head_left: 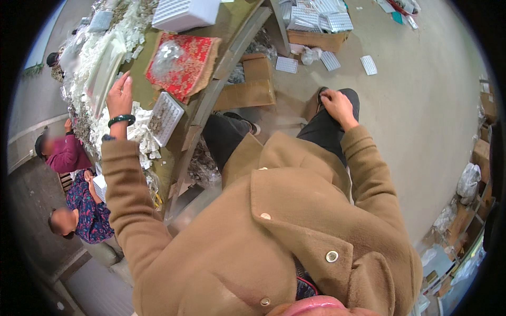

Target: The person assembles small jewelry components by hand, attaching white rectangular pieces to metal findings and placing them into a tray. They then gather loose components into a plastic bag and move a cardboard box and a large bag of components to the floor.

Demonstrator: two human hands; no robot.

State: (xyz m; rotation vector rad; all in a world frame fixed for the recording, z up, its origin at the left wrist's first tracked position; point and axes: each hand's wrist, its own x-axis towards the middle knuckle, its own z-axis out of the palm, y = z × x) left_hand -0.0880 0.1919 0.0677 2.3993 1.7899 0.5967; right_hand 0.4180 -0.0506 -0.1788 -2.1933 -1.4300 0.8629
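Note:
My left hand (120, 97), with a dark bangle at its wrist, reaches over the table with fingers stretched out. It is beside a long clear plastic sheet or bag (107, 63) on a heap of small white pieces (79, 60); I see nothing held in it. Close by on the right lies a white gridded tray (167, 118) with small greyish pieces at one side. Beyond the tray, a clear plastic bag of small pieces (169, 59) lies on a red patterned sheet (197, 55). My right hand (340, 107) rests loosely on my knee, holding nothing visible.
A stack of white trays (187, 11) stands at the table's far end. Cardboard boxes (247, 84) and loose white trays (287, 65) are on the floor. Two people (66, 150) (92, 213) sit across the table at left. Boxes and bags (469, 181) line the right side.

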